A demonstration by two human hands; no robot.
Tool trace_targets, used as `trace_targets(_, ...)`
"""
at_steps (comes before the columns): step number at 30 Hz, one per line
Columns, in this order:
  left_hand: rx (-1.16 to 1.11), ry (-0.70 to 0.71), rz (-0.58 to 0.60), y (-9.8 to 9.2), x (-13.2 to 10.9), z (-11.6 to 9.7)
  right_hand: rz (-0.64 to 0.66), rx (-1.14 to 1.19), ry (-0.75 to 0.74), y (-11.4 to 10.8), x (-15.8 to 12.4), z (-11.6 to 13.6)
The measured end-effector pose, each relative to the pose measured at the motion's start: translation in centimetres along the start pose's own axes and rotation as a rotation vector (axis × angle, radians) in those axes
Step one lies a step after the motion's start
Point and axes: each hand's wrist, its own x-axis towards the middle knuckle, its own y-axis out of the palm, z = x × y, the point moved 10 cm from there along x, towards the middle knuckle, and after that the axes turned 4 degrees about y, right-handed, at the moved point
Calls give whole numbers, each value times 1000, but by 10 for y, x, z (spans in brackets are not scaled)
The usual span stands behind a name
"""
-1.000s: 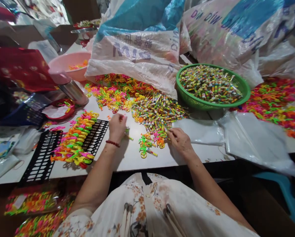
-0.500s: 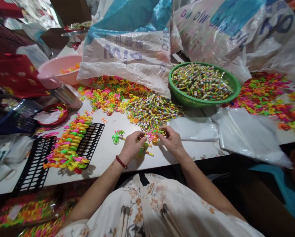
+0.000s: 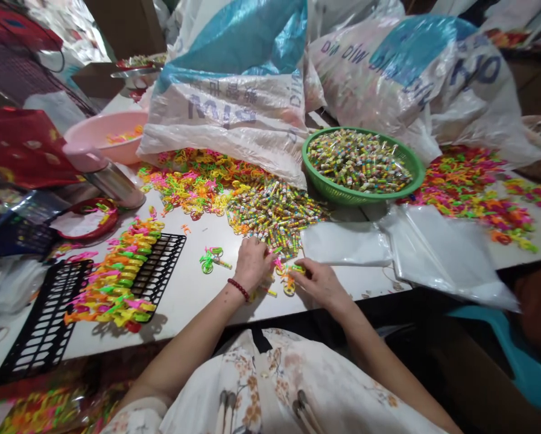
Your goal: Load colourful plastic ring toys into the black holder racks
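Note:
My left hand (image 3: 253, 263), a dark red bead bracelet at its wrist, is at the near edge of a pile of small striped tubes (image 3: 277, 211). Its fingers are curled, and what they pinch, if anything, I cannot make out. Just to the right, my right hand (image 3: 321, 282) pinches a small plastic toy bicycle (image 3: 288, 284) in orange and yellow, with pink and green parts beside it. Under and beside my left hand lies a yellow-striped tube (image 3: 271, 293), partly covered. Further left on the table rests a green toy bicycle (image 3: 207, 260) with a tube.
Black racks (image 3: 170, 256) at left carry a row of assembled colourful pieces (image 3: 116, 271). Behind are loose plastic parts (image 3: 198, 187), a green basket (image 3: 365, 196) of tubes and large woven sacks (image 3: 234, 90). Clear plastic bags (image 3: 446, 253) lie at right.
My left hand has moved away from the right one, up to the tube pile. My right hand stays low with the toy bicycle. The view has shifted slightly.

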Motion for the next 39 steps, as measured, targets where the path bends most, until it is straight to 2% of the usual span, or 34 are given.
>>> trace_targets(2, -37, -32, 0, -5, 0, 3, -39, -43, -106, 5, 0, 12)
trace_targets(4, -78, -75, -25, -18, -3, 10, -130, -71, -200, 1, 5, 25)
trace_targets(8, -240, -218, -46, -50, -14, 47, -313, -224, -269, -14, 31, 40)
trace_targets(11, -340, -341, -8, -61, -21, 83, -302, -413, -239, -7, 57, 43)
trace_targets(13, -217, -364, -1, -69, -19, 101, -266, -513, -218, 3, 69, 43)
trace_targets(17, 125, -334, -82, -89, 0, 114, -225, -549, -244, 14, 72, 41)
trace_targets(24, 184, -488, -105, -86, 55, 136, -201, -636, -291, 19, 65, 38)
trace_targets(27, 248, -520, -172, -94, 76, 143, -198, -659, -305, 25, 65, 36)
trace_targets(30, 331, -521, -211, -100, 87, 151, -182, -576, -296, 25, 67, 29)
trace_targets(32, 363, -517, -200, -98, 89, 158, -199, -424, -271, 16, 69, 23)
trace_targets(36, 396, -521, -204, -96, 85, 172, -172, 64, -159, -3, 70, 14)
trace_targets(39, 385, -528, -210, -96, 80, 180, -10, 452, 3, 9, 68, 7)
